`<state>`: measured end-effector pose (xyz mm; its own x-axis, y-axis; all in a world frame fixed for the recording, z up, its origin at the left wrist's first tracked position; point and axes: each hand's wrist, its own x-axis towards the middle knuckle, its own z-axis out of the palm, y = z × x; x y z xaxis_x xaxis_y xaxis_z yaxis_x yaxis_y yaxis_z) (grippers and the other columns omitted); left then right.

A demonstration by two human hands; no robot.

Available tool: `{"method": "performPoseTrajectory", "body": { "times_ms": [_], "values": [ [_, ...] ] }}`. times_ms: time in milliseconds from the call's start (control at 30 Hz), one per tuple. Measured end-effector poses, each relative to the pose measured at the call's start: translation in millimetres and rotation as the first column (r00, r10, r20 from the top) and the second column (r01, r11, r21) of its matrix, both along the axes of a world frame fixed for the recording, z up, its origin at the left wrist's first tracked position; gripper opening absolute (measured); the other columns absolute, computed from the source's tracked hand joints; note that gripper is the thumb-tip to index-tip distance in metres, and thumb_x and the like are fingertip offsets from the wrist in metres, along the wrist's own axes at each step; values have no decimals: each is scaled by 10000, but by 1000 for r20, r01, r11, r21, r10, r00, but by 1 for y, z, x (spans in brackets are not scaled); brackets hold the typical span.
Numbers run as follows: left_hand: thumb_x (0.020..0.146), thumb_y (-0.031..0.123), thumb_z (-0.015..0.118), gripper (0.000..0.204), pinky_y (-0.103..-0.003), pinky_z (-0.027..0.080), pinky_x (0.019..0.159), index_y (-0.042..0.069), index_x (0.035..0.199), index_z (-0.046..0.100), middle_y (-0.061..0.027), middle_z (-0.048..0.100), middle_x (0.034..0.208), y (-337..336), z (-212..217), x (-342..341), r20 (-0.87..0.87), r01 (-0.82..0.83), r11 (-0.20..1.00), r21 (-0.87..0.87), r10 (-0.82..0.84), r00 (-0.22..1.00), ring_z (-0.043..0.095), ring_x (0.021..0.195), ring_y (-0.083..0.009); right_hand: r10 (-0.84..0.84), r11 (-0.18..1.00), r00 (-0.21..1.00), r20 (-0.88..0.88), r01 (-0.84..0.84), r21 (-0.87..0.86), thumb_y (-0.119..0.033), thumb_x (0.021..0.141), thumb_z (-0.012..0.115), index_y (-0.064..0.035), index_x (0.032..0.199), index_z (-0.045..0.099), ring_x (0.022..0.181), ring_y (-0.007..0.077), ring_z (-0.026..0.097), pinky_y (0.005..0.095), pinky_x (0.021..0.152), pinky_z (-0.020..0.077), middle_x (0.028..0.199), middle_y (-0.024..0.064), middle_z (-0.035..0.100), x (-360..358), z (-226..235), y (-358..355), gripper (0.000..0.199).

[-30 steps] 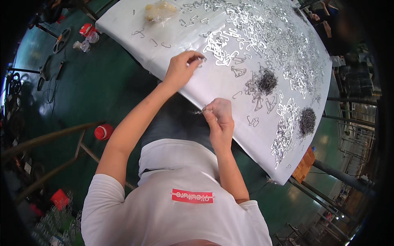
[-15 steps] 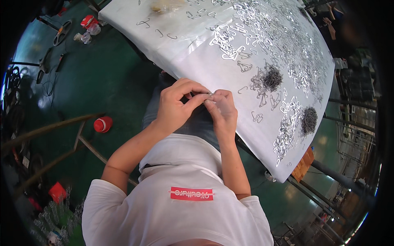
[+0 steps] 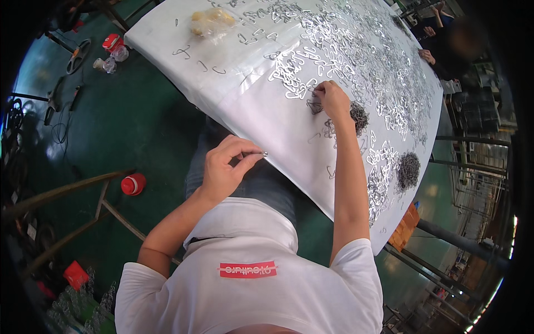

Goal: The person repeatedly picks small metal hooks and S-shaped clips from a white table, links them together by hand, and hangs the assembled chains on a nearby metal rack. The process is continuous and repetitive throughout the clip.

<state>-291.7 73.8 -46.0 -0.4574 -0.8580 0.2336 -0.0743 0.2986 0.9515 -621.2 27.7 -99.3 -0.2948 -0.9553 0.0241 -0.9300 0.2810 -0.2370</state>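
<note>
1. Hooks of bright bent wire, the silver hooks (image 3: 288,77), lie just beside the right hand (image 3: 336,103), on the left of its fingertips and a little beyond them. They point every which way, so no single long axis stands out.

2. The right hand reaches over the table (image 3: 250,111) with its fingertips drawn close together, low among the wire pieces. Whether they pinch one cannot be told. A few grey wire pieces (image 3: 314,106) lie just on the near side of those fingertips.

3. The left hand (image 3: 223,167) is near the person's lap, by the table's near edge, with thumb and forefinger pressed together on a small metal piece (image 3: 265,154). That piece is too small for its shape or long axis to be made out. Of the two hands, the right is nearer to the silver hooks; the left is well apart from them.

4. The table has a smooth white covering. On it, one dark heap (image 3: 360,118) sits by the right wrist, another dark heap (image 3: 409,171) farther right, and a clear bag (image 3: 213,23) with something yellowish at the far left.

5. Around it is a green floor (image 3: 150,133) with a red container (image 3: 133,183) on the left. Across the table, at the upper right, is a co-worker's hand (image 3: 427,56).
</note>
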Motion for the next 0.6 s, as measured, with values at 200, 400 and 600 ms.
{"method": "performPoseTrajectory", "body": {
  "times_ms": [200, 400, 600],
  "values": [
    [762, -15, 715, 112, -248, 461, 610, 29, 864, 702, -42, 686, 831, 4, -4, -2, -23, 8, 1000, -29, -8, 1000, 588, 718, -133, 26, 999, 995, 93, -24, -22, -196, 886, 604, -44, 996, 626, 797, 272, 631, 392, 722, 492, 883, 125, 636, 1, -1, 5, 189],
    [760, -11, 715, 116, -247, 463, 610, 35, 866, 704, -39, 698, 837, 7, -10, 0, -17, -11, 999, -40, 11, 1000, 608, 746, -133, -29, 960, 379, 925, 268, -80, -127, 923, 571, 27, 945, 580, 677, 109, 563, 253, 635, 463, 794, 58, 596, 69, 30, 63, 156],
    [765, 10, 729, 105, -269, 470, 600, 40, 862, 701, -49, 686, 808, 11, -8, -1, -36, -50, 995, -83, 47, 998, 604, 728, -159, 54, 956, -51, 997, 291, -37, -96, 916, 598, -3, 964, 588, 707, 95, 556, 206, 555, 438, 834, 39, 593, 168, 72, 124, 105]
  ]
}}
